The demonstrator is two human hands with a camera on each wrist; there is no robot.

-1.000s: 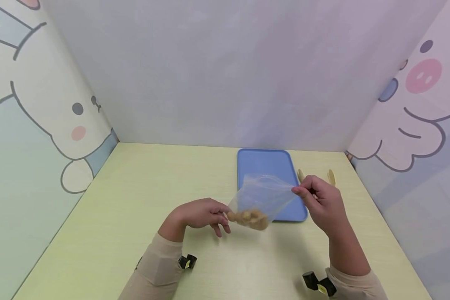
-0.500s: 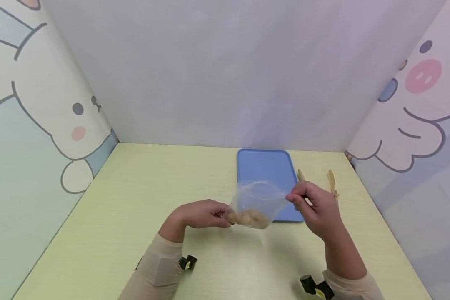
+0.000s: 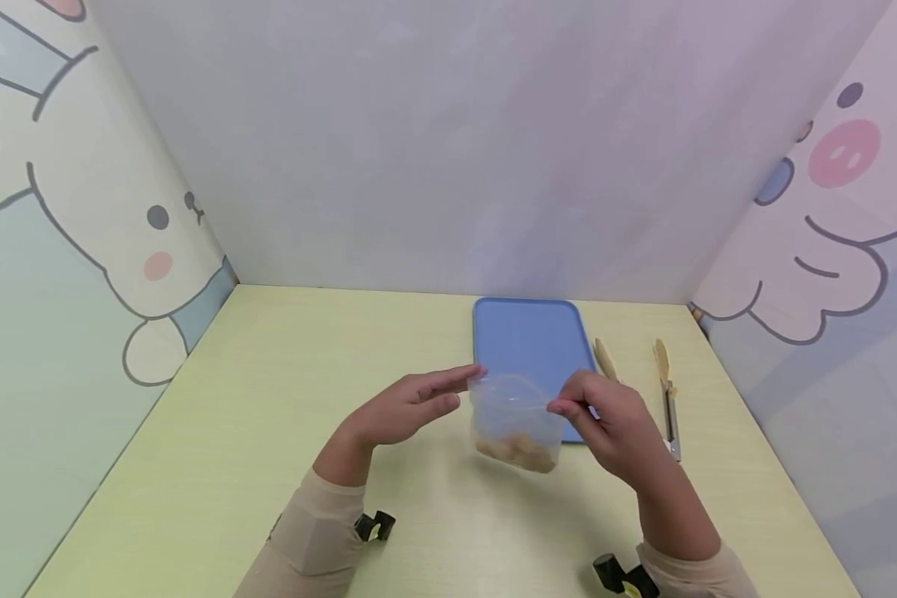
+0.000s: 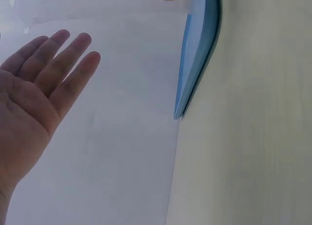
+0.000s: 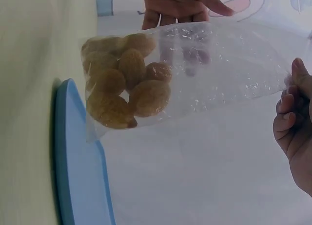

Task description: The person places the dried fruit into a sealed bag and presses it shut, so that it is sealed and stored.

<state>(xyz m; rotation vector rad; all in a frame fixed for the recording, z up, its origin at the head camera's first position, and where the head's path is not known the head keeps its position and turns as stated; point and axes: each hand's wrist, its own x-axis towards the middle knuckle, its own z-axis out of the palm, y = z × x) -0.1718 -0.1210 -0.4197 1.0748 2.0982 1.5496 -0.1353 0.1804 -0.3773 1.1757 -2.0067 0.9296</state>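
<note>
A clear plastic bag [image 3: 519,419] hangs above the table in front of the body. Several brown, rounded pieces [image 5: 131,69] lie at its bottom; their exact kind is unclear. Between thumb and fingers, my right hand [image 3: 609,423] pinches the bag's upper right edge, as the right wrist view also shows. My left hand [image 3: 411,407] is at the bag's left side with straight fingers, its fingertips close to the upper left edge. Whether they touch the plastic I cannot tell. In the left wrist view that same hand [image 4: 44,88] is spread, palm showing, and holds nothing.
Behind the bag a blue tray [image 3: 526,328] lies on the pale yellow table [image 3: 329,349]. To its right are a tan-tipped utensil with a metal shaft [image 3: 670,415] and another tan tip [image 3: 604,359], partly behind my right hand. Walls enclose the table's back and sides.
My left hand has come off the bag's lower left corner and risen, fingers straightened. My right hand has moved left and down, and the bag now hangs more upright with its contents at the bottom.
</note>
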